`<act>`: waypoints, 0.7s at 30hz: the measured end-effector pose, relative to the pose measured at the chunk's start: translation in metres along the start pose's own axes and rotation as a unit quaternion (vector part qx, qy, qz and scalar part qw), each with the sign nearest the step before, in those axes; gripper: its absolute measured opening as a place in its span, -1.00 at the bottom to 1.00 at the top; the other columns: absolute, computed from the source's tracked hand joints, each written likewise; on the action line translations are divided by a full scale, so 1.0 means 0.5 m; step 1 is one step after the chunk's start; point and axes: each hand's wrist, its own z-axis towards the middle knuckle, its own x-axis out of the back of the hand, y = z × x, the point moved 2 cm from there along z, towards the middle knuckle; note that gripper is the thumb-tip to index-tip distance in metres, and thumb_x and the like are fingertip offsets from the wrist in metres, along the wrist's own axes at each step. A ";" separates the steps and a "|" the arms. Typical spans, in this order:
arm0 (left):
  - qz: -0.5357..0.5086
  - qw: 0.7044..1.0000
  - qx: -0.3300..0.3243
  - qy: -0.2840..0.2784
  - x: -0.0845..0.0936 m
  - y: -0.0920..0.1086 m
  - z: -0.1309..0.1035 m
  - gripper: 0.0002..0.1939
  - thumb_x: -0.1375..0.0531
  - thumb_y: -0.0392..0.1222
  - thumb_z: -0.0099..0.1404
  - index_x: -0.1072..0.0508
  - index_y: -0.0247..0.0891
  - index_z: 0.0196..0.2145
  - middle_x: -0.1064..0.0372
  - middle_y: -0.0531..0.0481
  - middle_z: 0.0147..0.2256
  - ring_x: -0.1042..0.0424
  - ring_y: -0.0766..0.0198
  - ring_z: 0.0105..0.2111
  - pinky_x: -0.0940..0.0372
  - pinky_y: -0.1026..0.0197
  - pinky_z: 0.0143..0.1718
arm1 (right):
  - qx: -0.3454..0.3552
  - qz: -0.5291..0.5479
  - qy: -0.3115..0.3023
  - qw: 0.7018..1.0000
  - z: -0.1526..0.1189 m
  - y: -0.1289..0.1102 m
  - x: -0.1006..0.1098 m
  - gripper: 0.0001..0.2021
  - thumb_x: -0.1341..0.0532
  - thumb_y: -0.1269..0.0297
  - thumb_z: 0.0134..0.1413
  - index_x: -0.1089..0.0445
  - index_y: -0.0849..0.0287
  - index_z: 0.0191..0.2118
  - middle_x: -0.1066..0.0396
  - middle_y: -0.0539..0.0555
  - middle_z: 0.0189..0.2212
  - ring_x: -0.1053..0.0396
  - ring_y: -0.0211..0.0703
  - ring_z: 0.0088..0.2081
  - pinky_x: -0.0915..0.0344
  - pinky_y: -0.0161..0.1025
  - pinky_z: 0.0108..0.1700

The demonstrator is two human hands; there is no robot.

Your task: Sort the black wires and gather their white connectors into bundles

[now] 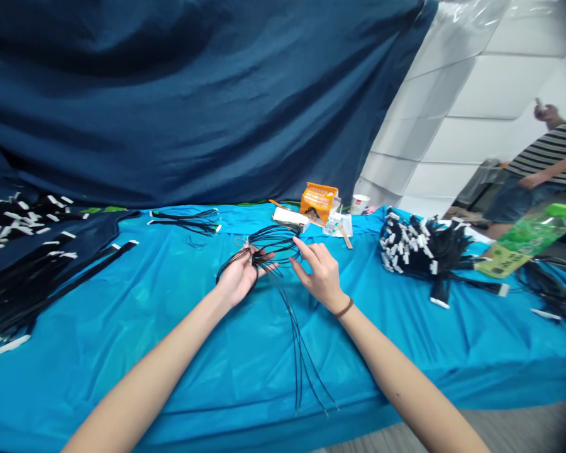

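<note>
Two hands: left (pixel 239 277) grips one black wire coil (pixel 276 239), right (pixel 321 277) has fingers curled at it; one blue-covered table (pixel 179 352), one dark curtain (pixel 193 107).

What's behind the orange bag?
Dark blue curtain, hanging at the back. Anything low, directly between it and the orange bag, is covered by the bag and can't be seen.

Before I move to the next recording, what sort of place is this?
Most likely a makeshift cable workroom: a coil of black wires in the left hand, a heap of white-ended cables on the right, and a blue cloth spread beneath.
</note>
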 end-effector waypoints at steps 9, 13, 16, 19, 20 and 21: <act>0.004 0.999 -0.030 0.021 0.006 -0.009 0.004 -0.82 0.02 -0.35 0.24 -0.27 -0.30 -0.50 -0.33 0.01 -0.49 -0.42 0.22 -0.32 -0.27 -0.11 -0.14 | 0.130 0.035 0.035 0.990 -0.015 -0.043 0.017 -0.59 -0.13 0.32 0.04 -0.19 0.15 0.06 -0.29 0.02 -0.52 -0.19 -0.22 -0.51 -0.11 -0.25 -0.46; 0.018 0.999 -0.034 0.025 0.002 -0.009 0.002 -0.83 0.00 -0.34 0.23 -0.28 -0.30 -0.50 -0.32 0.01 -0.49 -0.41 0.23 -0.31 -0.28 -0.07 -0.14 | 0.112 0.030 0.018 0.993 -0.016 -0.044 0.006 -0.72 -0.16 0.33 0.05 -0.32 0.15 -0.06 -0.22 -0.06 -0.66 -0.16 -0.29 -0.58 -0.03 -0.27 -0.51; 0.022 0.999 -0.033 0.003 0.000 -0.006 0.000 -0.85 -0.01 -0.33 0.22 -0.31 -0.31 -0.48 -0.33 0.00 -0.47 -0.41 0.23 -0.33 -0.28 -0.09 -0.14 | 0.069 0.036 0.026 0.997 -0.017 -0.034 0.000 -0.74 -0.14 0.35 0.07 -0.32 0.17 -0.08 -0.27 -0.05 -0.64 -0.18 -0.31 -0.58 -0.07 -0.29 -0.48; 0.022 1.000 -0.013 -0.006 -0.002 -0.001 -0.004 -0.83 0.00 -0.33 0.23 -0.32 -0.31 -0.47 -0.34 -0.02 -0.45 -0.41 0.21 -0.34 -0.28 -0.12 -0.15 | 0.023 0.048 0.033 0.998 -0.015 -0.025 -0.002 -0.70 -0.11 0.38 0.09 -0.26 0.18 -0.03 -0.31 -0.02 -0.59 -0.21 -0.28 -0.55 -0.14 -0.29 -0.45; 0.020 1.000 -0.011 -0.009 -0.004 0.000 -0.006 -0.83 0.01 -0.33 0.23 -0.32 -0.31 -0.47 -0.35 -0.03 -0.44 -0.41 0.20 -0.34 -0.28 -0.13 -0.15 | 0.005 0.054 0.042 0.998 -0.014 -0.023 -0.002 -0.68 -0.11 0.39 0.09 -0.23 0.17 0.00 -0.31 -0.01 -0.57 -0.21 -0.27 -0.54 -0.16 -0.29 -0.44; 0.019 1.000 -0.011 -0.013 -0.006 0.002 -0.008 -0.82 0.02 -0.33 0.24 -0.33 -0.31 -0.46 -0.36 -0.03 -0.42 -0.42 0.20 -0.33 -0.28 -0.14 -0.16 | -0.012 0.060 0.054 0.997 -0.013 -0.022 -0.001 -0.65 -0.10 0.39 0.10 -0.19 0.17 0.03 -0.31 -0.01 -0.56 -0.22 -0.26 -0.52 -0.18 -0.29 -0.43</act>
